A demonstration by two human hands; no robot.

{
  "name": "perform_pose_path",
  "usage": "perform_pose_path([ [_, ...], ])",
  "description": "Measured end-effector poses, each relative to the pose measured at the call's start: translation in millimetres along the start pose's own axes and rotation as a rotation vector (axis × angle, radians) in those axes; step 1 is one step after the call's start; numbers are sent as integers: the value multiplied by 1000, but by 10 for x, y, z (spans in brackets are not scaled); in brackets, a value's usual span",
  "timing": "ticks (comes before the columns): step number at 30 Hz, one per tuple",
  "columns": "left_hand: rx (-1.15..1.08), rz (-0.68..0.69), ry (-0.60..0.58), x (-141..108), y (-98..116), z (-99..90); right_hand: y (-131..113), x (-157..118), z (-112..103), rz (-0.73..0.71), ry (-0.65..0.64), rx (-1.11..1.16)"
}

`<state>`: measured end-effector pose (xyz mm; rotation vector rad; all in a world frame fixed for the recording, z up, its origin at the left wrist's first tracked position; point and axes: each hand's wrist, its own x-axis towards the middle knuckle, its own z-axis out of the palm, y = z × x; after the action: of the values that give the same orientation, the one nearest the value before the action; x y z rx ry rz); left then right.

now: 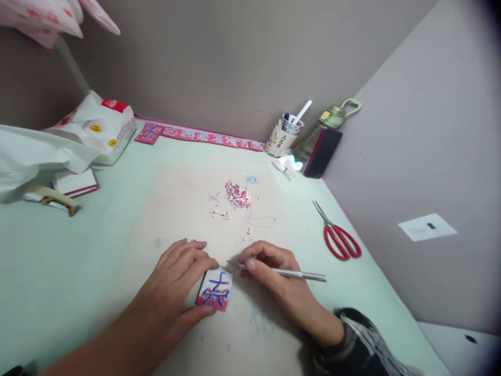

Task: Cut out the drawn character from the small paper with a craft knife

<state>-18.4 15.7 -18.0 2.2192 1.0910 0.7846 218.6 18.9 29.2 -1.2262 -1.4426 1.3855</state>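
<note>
"Right hand, what's it doing?"
"My right hand (270, 266) is closed in a pencil-style grip on a slim silver metal pen-shaped tool (301, 274). Tip points left, close to the far edge of a small square white-and-pink tile with a blue character (216, 290). Contact: can't tell."

"Left?"
"My left hand (183, 266) is half open, thumb and index finger curved round the tile's left side, thumb on its near edge, index by its far left corner. Tile lies flat on the near half of a beige sheet (176, 193)."

"Further out?"
"Sheet's far half: a small heap of red and white shavings (237, 194), loose bits beside it. All on a pale green desk (78, 271)."

"Desk's right edge?"
"Red-handled metal scissors (340, 235), tips toward the far edge. By the far right corner, a dark upright phone (323, 151), a translucent green bottle (307, 141) behind it, then a clear plastic cup of pens with a printed label (281, 140)."

"Far edge?"
"A row of pink square tiles with pale blue characters (211, 138), running left from the cup. Far left: a white plastic tissue pack with a red label (113, 130)."
</note>
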Motion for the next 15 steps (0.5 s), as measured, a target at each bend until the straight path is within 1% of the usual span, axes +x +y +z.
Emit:
perform_pose_path([
  [2,-11,-4,-26,22,-8,-47,12,-2,8,40,36,67],
  [5,-26,-32,-55,40,-22,-119,3,-18,27,20,135,97],
  [6,-34,-52,-58,40,-22,-132,-5,-25,34,11,149,94],
  [7,-44,-77,-62,38,-16,-138,-14,-33,43,8,148,92],
  [9,-76,-130,-50,28,14,-124,-22,-49,64,16,99,86],
  [13,-203,-234,19,14,122,-55,9,-78,116,11,0,64],
  [15,-276,-278,6,26,173,-49,29,-89,135,-3,-10,46],
])
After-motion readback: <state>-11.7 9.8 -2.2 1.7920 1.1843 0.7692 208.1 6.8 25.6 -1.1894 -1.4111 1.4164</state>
